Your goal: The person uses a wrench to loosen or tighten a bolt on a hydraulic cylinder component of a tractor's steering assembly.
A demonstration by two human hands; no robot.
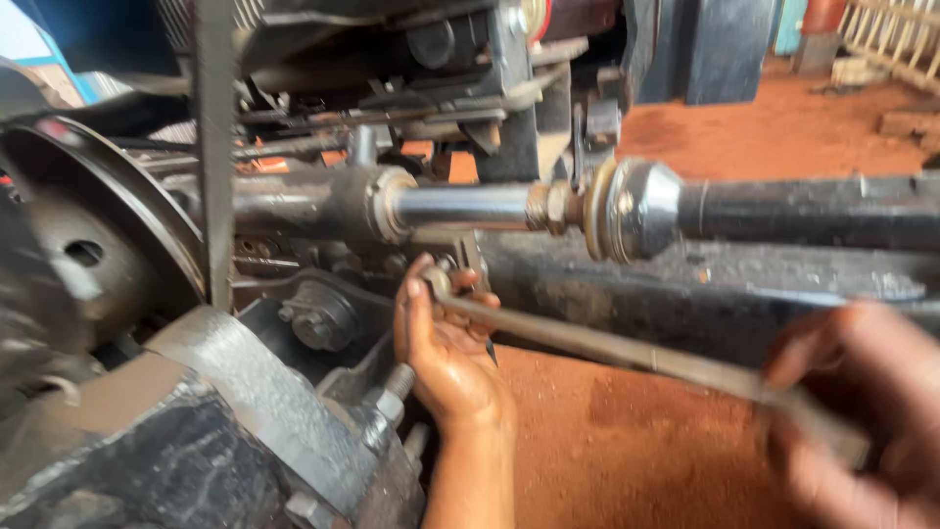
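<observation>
L hand (446,343) pinches the long spanner (627,355) head onto a fastener under the steering ram (460,206), blurred R hand (862,411) closed on its handle — seating step, next needs a steady pull w/o slipping

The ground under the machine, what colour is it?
Reddish-brown dirt, seen clearly in the head view.

You look down on a floor of bare red earth (627,441), which fills the lower middle and runs up toward 2 o'clock, where it lies in brighter daylight. At 1 o'clock, far back, you have a dark upright panel (725,49) standing on that ground. Just right of it, a light wooden railing (896,34) with slanted slats crosses the corner, and pale blocks (906,122) rest on the dirt near it. At 11 o'clock a patch of blue wall (29,44) shows, blurred.
</observation>
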